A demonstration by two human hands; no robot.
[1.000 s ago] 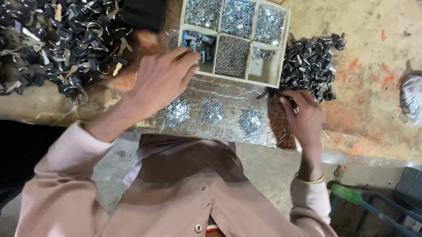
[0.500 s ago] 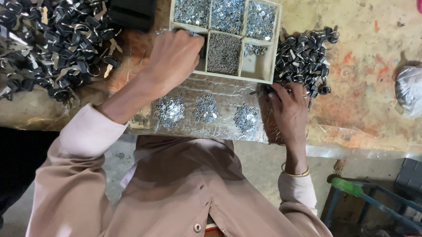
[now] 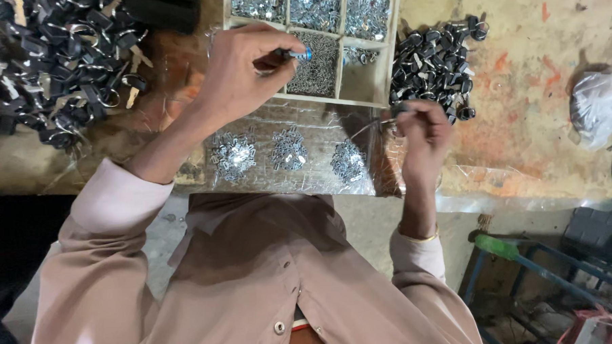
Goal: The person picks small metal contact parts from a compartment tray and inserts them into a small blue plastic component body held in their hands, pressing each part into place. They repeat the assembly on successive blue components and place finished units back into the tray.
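Low in the frame, three small heaps of shiny metal bits (image 3: 288, 151) lie on a clear plastic sheet (image 3: 304, 118). Right of centre, the right hand (image 3: 421, 135) pinches together on a thin metal piece (image 3: 385, 122). Upper centre, the left hand (image 3: 238, 76) clamps a blue-tipped tool (image 3: 295, 55) over the wooden compartment tray (image 3: 317, 100) — cells hold silvery small parts, one nearly bare. Black clip piles (image 3: 438, 59) flank it — more at upper left

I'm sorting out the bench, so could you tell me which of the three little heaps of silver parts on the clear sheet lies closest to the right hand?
The heap at the sheet's right end, just left of the right hand; the other two lie farther left.
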